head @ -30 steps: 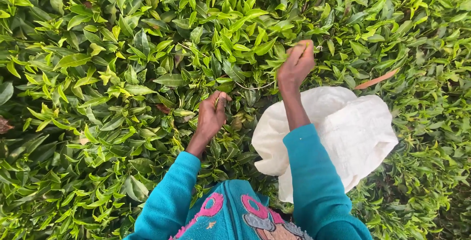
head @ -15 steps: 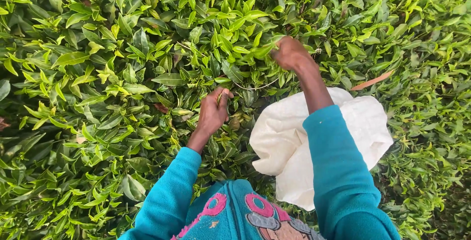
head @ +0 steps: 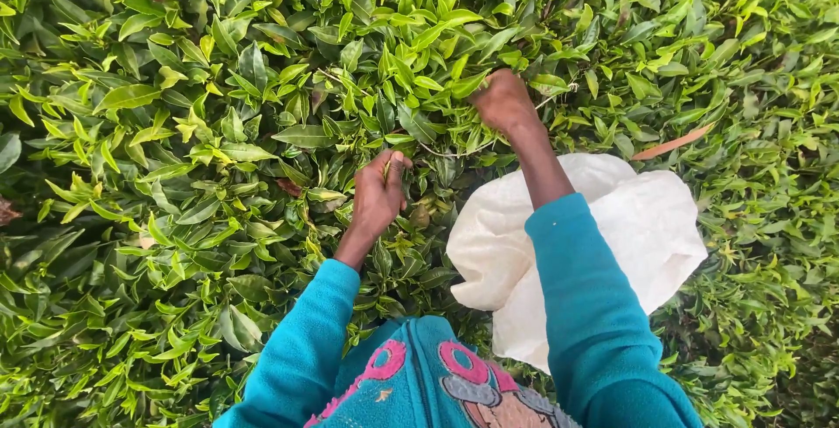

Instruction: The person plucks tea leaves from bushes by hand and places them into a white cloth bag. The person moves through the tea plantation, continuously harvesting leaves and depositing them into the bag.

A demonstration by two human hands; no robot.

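— Where are the hands in all that green?

— Both are sunk in the tea bush (head: 218, 131). The left hand (head: 377, 196) is curled, thumb pressed to fingers around a small sprig of leaves (head: 387, 168) that pokes up just above the thumb. The right hand (head: 504, 103) reaches further out, knuckles up, fingers folded down into a cluster of pale young shoots (head: 454, 87) just to its left.

— Is the right hand gripping anything?

— I cannot tell. Its fingertips are buried under the leaves, so whether they pinch a shoot is hidden.

— And the white thing?

— A white sack (head: 638, 227) lies on the bush below the right hand, under the forearm; the teal sleeve (head: 585, 306) covers part of it, and its mouth is hard to make out.
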